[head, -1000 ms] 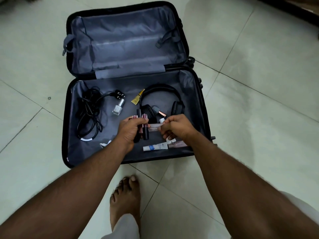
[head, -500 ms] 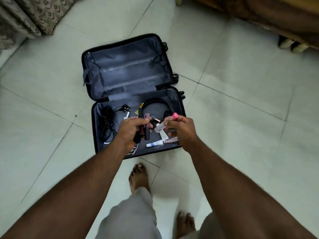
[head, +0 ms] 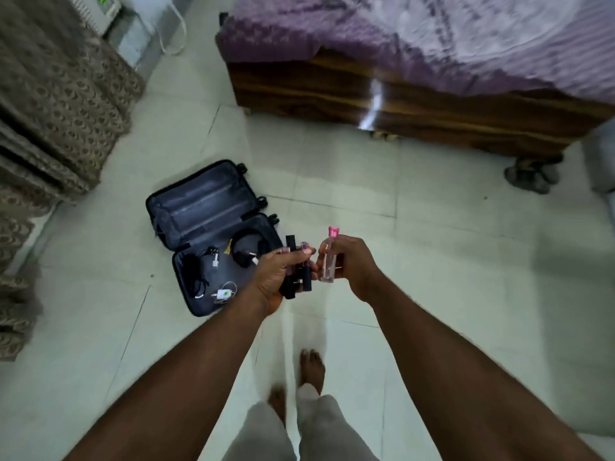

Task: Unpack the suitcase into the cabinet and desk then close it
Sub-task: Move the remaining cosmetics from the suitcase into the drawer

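The black suitcase [head: 166,207] lies open on the floor at the left, grey lining showing. Inside it are black headphones [head: 248,242], a black cable [head: 196,274], a small bottle [head: 215,261] and a white charger [head: 223,294]. My left hand [head: 273,281] is shut on several dark cosmetic tubes [head: 294,277], held above the suitcase's right edge. My right hand [head: 349,264] is shut on a clear bottle with a pink cap [head: 329,257], just right of the tubes.
A wooden bed [head: 399,94] with a purple cover stands at the back right. Patterned curtains [head: 50,128] hang at the left. A white appliance [head: 126,24] sits at the back left. My bare feet [head: 311,371] stand on the tiled floor.
I have stood up and backed away from the suitcase, which now looks smaller and further left. Both hands rose with their items; the bed has come into view.
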